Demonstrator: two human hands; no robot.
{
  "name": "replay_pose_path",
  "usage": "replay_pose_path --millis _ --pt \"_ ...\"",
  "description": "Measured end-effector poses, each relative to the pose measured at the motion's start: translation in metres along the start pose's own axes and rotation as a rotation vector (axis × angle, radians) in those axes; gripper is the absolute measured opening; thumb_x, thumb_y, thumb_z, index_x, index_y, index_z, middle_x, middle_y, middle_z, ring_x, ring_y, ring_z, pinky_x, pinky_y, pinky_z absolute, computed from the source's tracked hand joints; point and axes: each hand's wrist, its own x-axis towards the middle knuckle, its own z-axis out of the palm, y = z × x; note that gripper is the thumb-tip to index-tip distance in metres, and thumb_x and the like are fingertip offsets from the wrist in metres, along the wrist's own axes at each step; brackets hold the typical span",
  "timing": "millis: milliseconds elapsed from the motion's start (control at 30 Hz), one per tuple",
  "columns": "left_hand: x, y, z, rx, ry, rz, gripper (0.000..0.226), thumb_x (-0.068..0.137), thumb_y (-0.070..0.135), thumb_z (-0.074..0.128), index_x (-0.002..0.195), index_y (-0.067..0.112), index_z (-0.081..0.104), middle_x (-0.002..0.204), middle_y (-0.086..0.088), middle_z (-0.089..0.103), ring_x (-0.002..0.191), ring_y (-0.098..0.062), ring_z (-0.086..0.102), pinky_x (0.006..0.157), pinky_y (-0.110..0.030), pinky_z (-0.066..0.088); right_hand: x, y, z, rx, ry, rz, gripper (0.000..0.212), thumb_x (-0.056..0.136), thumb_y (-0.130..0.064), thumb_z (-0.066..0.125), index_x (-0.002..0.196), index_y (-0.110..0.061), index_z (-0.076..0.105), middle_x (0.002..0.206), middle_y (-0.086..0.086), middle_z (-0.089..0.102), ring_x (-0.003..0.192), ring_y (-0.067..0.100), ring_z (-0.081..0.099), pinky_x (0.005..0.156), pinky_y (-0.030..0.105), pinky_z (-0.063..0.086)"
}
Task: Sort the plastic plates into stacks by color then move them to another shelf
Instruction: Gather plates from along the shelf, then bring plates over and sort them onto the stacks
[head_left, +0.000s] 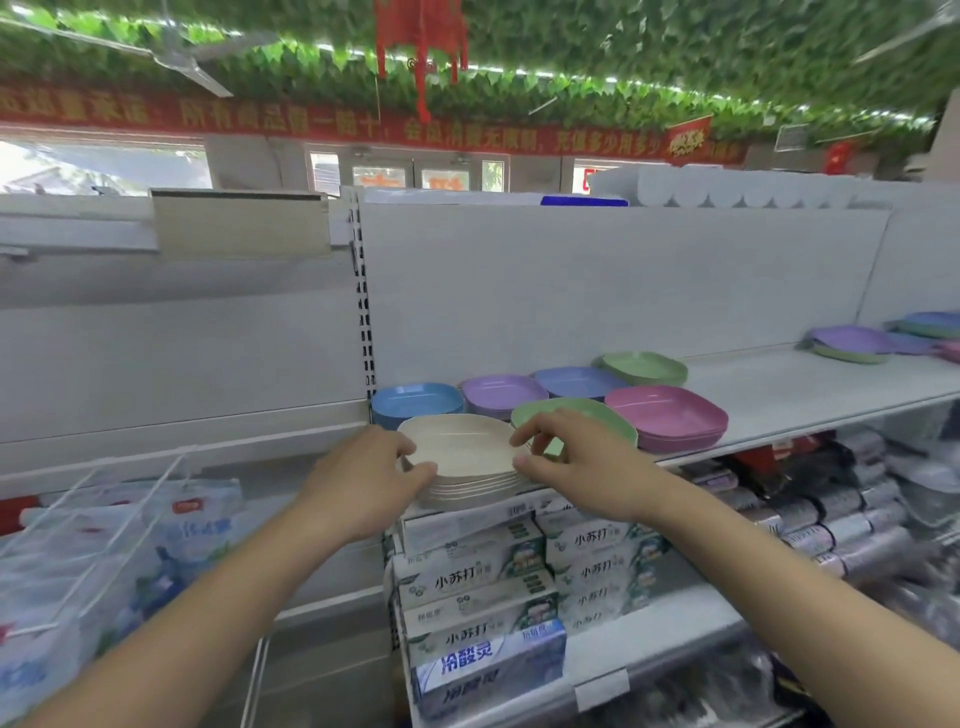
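1. Head view: my left hand (382, 457) grips the 9 o'clock edge of the cream plate stack (465, 460), fingers curled round the rims. The stack sits at the front lip of the white shelf (810, 389).
2. My right hand (563, 457) pinches the stack's 3 o'clock edge, thumb low, fingertips on the top rim.
3. Around it: a blue stack (415, 402) at 11 o'clock, a purple stack (501, 392) at 12, a green plate (597, 415) touching at 3, a pink stack (667, 415) beyond.
4. To lift cleanly, I judge both thumbs should catch the bottom plate, keeping the stack level and clear of the green plate.
5. More mixed plates (852, 343) wait far at 2 o'clock.
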Motion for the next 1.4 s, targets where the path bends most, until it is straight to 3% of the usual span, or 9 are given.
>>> replay_pose_path --millis 200,367,500,567,700,800,1000,1233,1400 --pt "-0.004 0.008 -0.002 0.067 -0.088 -0.043 0.055 0.096 0.053 0.052 0.144 0.025 0.051 0.149 0.004 0.05 0.134 -0.018 0.049 0.109 -0.037 0.041 -0.014 0.007 -0.01 0.031 -0.008 -0.07 0.023 0.096 -0.036 0.066 0.117 -0.027 0.068 0.106 -0.014 0.061 0.087 -0.005 0.057 0.087 0.02 0.046" --pt "-0.011 0.019 0.011 0.028 -0.194 -0.099 0.045 0.093 0.056 0.057 0.126 0.026 0.054 0.126 0.006 0.061 0.108 -0.011 0.059 0.099 -0.035 0.048 -0.028 0.03 -0.031 0.082 -0.033 -0.127 0.018 0.096 -0.038 0.067 0.112 -0.029 0.068 0.109 -0.014 0.058 0.088 -0.004 0.059 0.083 0.021 0.047" --pt "-0.022 0.045 0.017 0.034 -0.044 -0.202 0.065 0.095 0.052 0.058 0.151 0.023 0.042 0.151 -0.001 0.049 0.127 -0.021 0.054 0.102 -0.035 0.043 -0.047 0.059 -0.054 0.049 -0.062 -0.178 0.021 0.095 -0.04 0.067 0.114 -0.031 0.066 0.112 -0.01 0.058 0.084 -0.005 0.057 0.081 0.02 0.045" --pt "-0.029 0.072 0.018 0.064 0.099 -0.196 0.057 0.095 0.049 0.059 0.146 0.028 0.047 0.148 -0.003 0.051 0.128 -0.024 0.052 0.104 -0.041 0.044 -0.059 0.075 -0.069 0.053 -0.063 -0.215 0.023 0.095 -0.038 0.067 0.116 -0.027 0.067 0.112 -0.009 0.059 0.08 -0.007 0.055 0.078 0.019 0.044" --pt "-0.051 0.168 0.038 -0.041 0.177 -0.032 0.033 0.091 0.045 0.062 0.124 0.04 0.06 0.128 0.01 0.06 0.12 -0.016 0.056 0.102 -0.042 0.046 -0.091 0.116 -0.108 0.045 -0.063 -0.237 0.024 0.096 -0.04 0.064 0.117 -0.028 0.067 0.112 -0.011 0.06 0.092 -0.003 0.058 0.088 0.026 0.048" --pt "-0.062 0.248 0.064 -0.082 0.164 0.111 0.021 0.091 0.043 0.064 0.111 0.042 0.065 0.117 0.02 0.059 0.112 -0.008 0.055 0.097 -0.034 0.046 -0.12 0.15 -0.141 0.039 -0.059 -0.225 0.022 0.097 -0.039 0.064 0.116 -0.029 0.066 0.113 -0.011 0.058 0.091 -0.002 0.058 0.082 0.016 0.046" --pt "-0.048 0.39 0.127 -0.156 0.011 0.334 0.029 0.084 0.051 0.057 0.11 0.04 0.066 0.117 0.017 0.065 0.112 -0.006 0.06 0.099 -0.042 0.049 -0.183 0.241 -0.224 -0.015 0.015 -0.095 0.022 0.095 -0.044 0.064 0.114 -0.034 0.067 0.107 -0.012 0.054 0.093 0.003 0.06 0.09 0.029 0.051" --pt "-0.016 0.559 0.206 -0.22 -0.095 0.636 0.026 0.084 0.051 0.059 0.104 0.039 0.069 0.099 0.018 0.058 0.094 -0.007 0.057 0.09 -0.039 0.05 -0.253 0.365 -0.315 -0.089 0.221 0.131 0.018 0.095 -0.033 0.069 0.111 -0.024 0.07 0.104 -0.001 0.058 0.096 0.012 0.058 0.088 0.029 0.046" --pt "0.025 0.656 0.274 -0.286 -0.155 0.792 0.031 0.084 0.056 0.059 0.11 0.042 0.066 0.112 0.021 0.06 0.11 -0.006 0.057 0.096 -0.043 0.049 -0.292 0.451 -0.376 -0.185 0.273 0.293 0.019 0.097 -0.038 0.065 0.114 -0.03 0.069 0.113 -0.009 0.056 0.105 0.006 0.056 0.093 0.024 0.044"
